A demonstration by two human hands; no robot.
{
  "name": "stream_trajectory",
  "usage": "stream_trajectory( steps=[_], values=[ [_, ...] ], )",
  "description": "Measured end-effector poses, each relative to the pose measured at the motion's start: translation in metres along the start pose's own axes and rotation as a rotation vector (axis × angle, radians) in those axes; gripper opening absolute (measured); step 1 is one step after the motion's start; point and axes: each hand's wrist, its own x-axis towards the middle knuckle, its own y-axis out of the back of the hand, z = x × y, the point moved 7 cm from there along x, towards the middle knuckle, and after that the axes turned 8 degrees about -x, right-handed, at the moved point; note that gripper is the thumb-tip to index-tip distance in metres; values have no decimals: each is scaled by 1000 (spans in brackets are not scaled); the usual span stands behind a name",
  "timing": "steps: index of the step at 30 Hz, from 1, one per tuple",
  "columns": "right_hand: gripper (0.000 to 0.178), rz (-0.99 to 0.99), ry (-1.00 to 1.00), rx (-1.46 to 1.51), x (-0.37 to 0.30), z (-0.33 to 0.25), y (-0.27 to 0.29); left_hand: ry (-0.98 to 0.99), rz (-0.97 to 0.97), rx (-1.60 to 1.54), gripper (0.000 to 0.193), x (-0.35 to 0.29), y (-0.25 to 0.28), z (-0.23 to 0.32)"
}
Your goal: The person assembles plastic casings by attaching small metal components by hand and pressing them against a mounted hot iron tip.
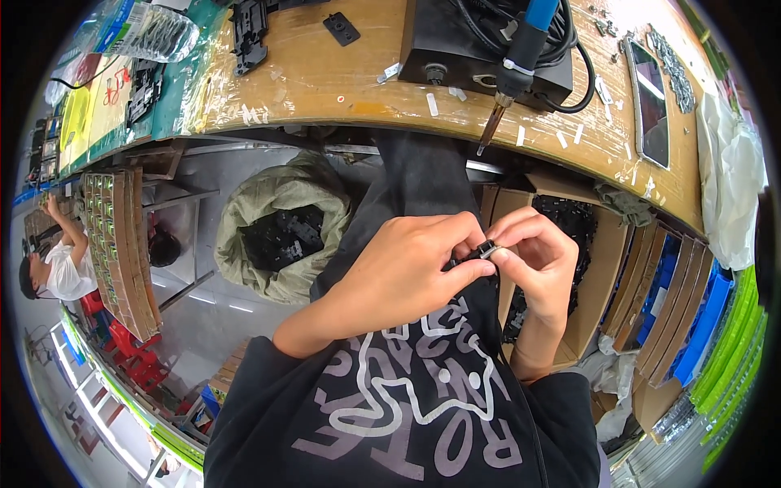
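Observation:
A small black plastic part (pixel 486 249) is held between my two hands above my lap. My left hand (pixel 399 264) is closed, its thumb and fingers pinching the part from the left. From the other side my right hand (pixel 541 264) pinches its right end between thumb and fingertips. A small pale spot shows by the right fingertips, too small to name. The fingers cover much of the part. Beyond the hands, a soldering-iron-like tool (pixel 508 81) with a blue handle points its brown tip down past the table's edge.
A black box (pixel 455 49) with coiled cable stands on the wooden table (pixel 317 89), near a phone (pixel 651 106). Below are a sack (pixel 236 236) and a cardboard box (pixel 598 285), both holding black parts. A plastic bottle (pixel 163 34) lies far left. Another person (pixel 69 268) works at the left.

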Motion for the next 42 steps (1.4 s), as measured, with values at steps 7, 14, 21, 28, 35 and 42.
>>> stream_trajectory(
  steps=[7, 14, 21, 28, 35, 42],
  values=[
    [13, 83, 52, 8, -3, 1, 3, 21, -10, -107, 18, 3, -2, -1],
    [15, 165, 70, 97, -10, 9, 3, 48, -5, -192, 18, -1, -7, -4],
    [12, 103, -33, -80, -7, 5, -3, 11, 25, -14, 19, -6, -7, -6],
    [9, 84, -66, -86, -13, 5, 3, 174, -81, -431, 16, -7, -2, -36],
    [10, -21, 152, 106, -4, 14, -2, 346, -359, -847, 32, -24, -48, -69],
    [10, 7, 139, 82, 4, 23, -3, 552, -416, -1615, 24, -22, -66, -68]
  ],
)
